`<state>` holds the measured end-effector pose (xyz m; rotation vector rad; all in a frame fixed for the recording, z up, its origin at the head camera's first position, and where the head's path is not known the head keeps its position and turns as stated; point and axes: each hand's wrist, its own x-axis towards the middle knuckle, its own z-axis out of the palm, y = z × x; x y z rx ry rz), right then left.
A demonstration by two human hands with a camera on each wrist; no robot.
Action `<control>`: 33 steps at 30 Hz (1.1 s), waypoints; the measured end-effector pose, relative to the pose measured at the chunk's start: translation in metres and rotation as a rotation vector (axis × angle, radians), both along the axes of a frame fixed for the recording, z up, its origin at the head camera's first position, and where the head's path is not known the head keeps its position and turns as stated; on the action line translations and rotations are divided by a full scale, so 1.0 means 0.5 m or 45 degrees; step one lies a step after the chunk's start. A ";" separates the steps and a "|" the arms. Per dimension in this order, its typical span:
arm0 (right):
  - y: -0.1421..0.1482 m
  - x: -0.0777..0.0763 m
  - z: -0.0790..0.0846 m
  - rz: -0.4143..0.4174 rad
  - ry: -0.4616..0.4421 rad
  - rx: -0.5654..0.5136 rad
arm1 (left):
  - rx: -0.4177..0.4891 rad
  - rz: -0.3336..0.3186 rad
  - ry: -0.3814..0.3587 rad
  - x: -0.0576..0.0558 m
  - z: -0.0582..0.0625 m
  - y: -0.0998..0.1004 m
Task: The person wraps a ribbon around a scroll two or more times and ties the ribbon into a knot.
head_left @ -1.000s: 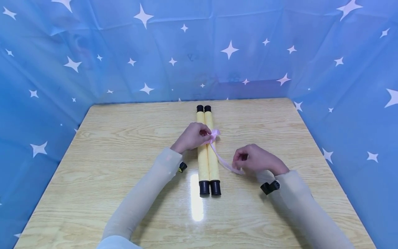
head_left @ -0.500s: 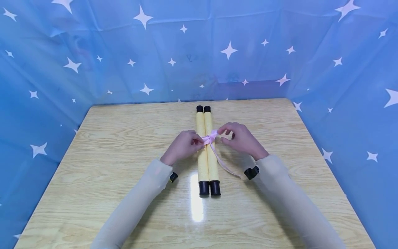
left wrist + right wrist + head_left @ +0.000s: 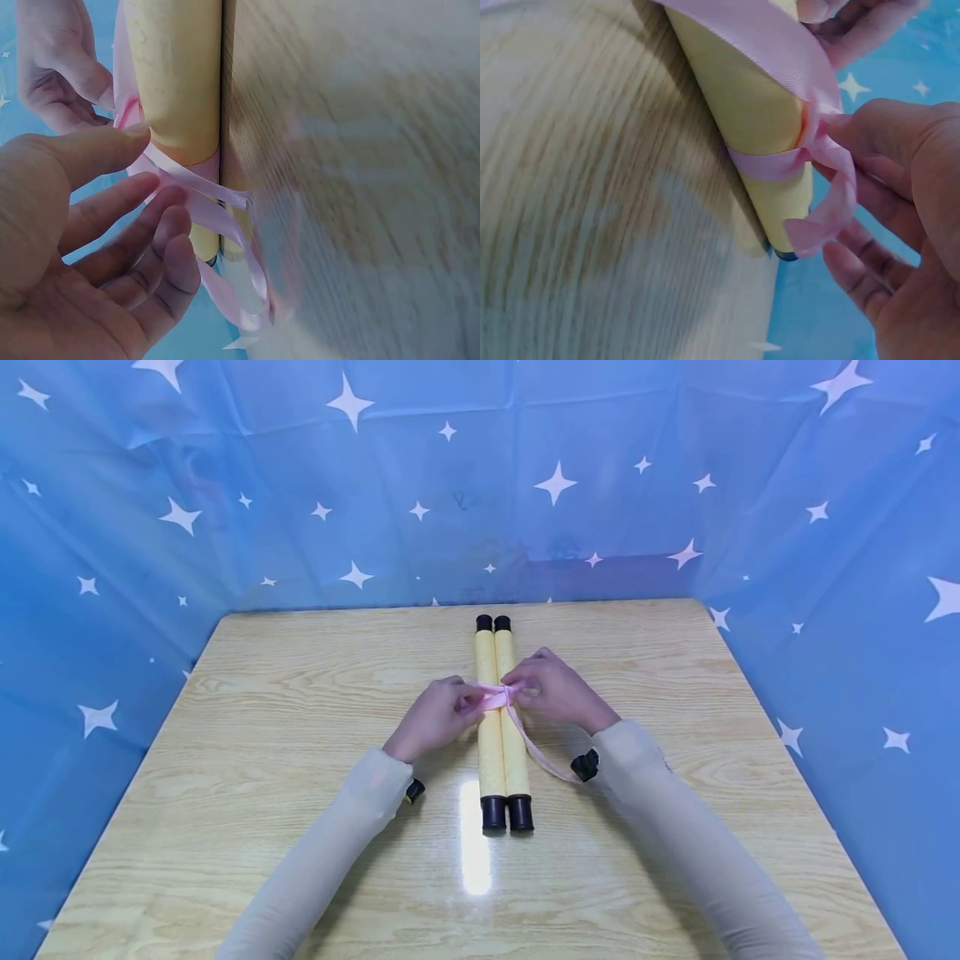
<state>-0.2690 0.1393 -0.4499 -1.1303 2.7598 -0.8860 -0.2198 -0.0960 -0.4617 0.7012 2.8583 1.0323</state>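
Two pale yellow scrolls with black end caps, a left scroll (image 3: 491,756) and a right scroll (image 3: 515,760), lie side by side on the table. A pink ribbon (image 3: 495,701) wraps round their middle and crosses on top. My left hand (image 3: 433,714) pinches the ribbon between thumb and fingertips at the left side. From the right, my right hand (image 3: 566,693) pinches it close to the crossing; in the right wrist view a short ribbon end (image 3: 844,184) curls below that thumb. A loose ribbon tail (image 3: 534,753) trails down over the right scroll. In the left wrist view loops (image 3: 225,217) hang beyond my fingers.
The wood-grain table (image 3: 300,677) spreads out on both sides of the scrolls. A blue cloth (image 3: 420,468) with white stars hangs behind and along the sides. Black wrist cameras sit under both sleeves, the right camera (image 3: 585,766) near the ribbon tail.
My right hand has let go of the long ribbon tail, moved up and left, and taken the ribbon near the crossing. My left hand has shifted slightly left and down, staying on the ribbon.
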 end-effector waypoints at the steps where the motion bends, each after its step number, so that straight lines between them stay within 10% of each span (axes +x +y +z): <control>1: 0.000 -0.001 -0.001 0.002 0.000 0.005 | 0.021 0.003 -0.023 -0.001 0.000 0.001; 12: -0.002 -0.002 -0.015 -0.068 -0.095 -0.117 | 0.192 0.000 -0.127 0.006 -0.010 -0.006; 33: 0.012 -0.006 -0.018 -0.086 -0.071 -0.095 | 0.038 -0.084 -0.358 0.083 0.003 -0.118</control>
